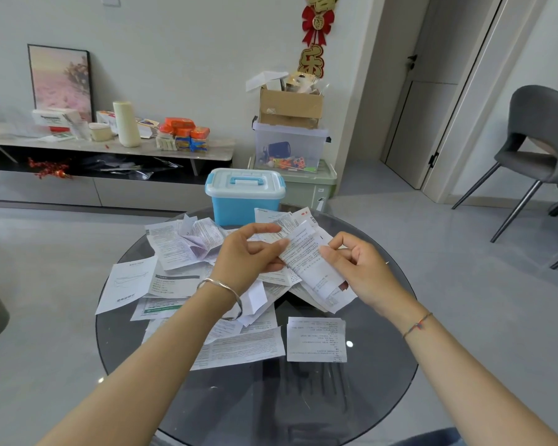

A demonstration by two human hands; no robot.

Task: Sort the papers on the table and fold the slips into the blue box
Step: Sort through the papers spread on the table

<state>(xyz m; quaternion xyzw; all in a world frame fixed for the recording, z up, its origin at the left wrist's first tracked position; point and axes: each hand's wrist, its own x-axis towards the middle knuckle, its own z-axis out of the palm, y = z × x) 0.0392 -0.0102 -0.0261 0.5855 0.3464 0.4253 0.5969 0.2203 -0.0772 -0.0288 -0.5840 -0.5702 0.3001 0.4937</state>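
Observation:
A long printed slip [310, 262] is held above the round glass table [380, 365]. My left hand [248, 252] pinches its left edge and my right hand [358, 262] pinches its right edge. Several printed papers [178, 239] lie scattered across the table's far half. One flat sheet [316, 339] lies apart near the middle. The blue box [244, 196] stands at the far edge with its white lid shut and handle down.
A grey chair [535, 149] stands to the right. Behind the table are stacked storage bins with a cardboard box [290, 107] on top, and a low shelf [110, 149] with packets along the wall.

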